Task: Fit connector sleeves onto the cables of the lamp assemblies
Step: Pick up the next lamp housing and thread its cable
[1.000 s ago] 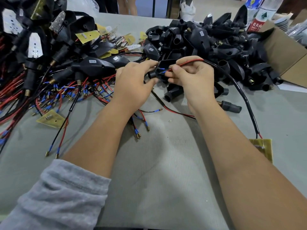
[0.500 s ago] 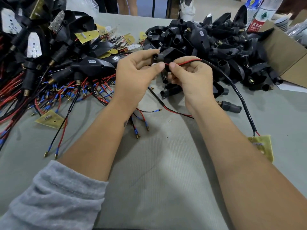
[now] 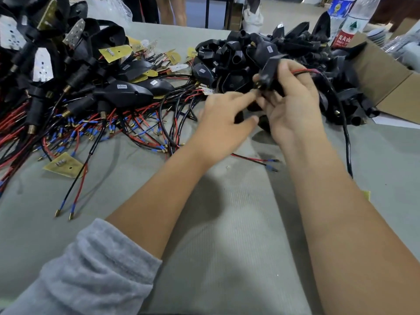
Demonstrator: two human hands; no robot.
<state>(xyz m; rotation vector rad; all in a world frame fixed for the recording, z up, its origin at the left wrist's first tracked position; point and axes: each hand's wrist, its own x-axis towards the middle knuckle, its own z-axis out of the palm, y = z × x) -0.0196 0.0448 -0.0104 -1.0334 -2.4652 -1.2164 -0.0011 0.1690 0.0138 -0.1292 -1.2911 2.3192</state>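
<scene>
We see a black plastic sleeve [image 3: 270, 73] raised above the grey table, tilted, with brass showing at its lower end. A red and black cable [image 3: 318, 72] leaves it to the right, then drops down across the table. Behind it sits a heap of loose black sleeves [image 3: 238, 55]. To the left lie lamp assemblies [image 3: 122, 94], black housings trailing red and black wires with blue-collared brass tips.
</scene>
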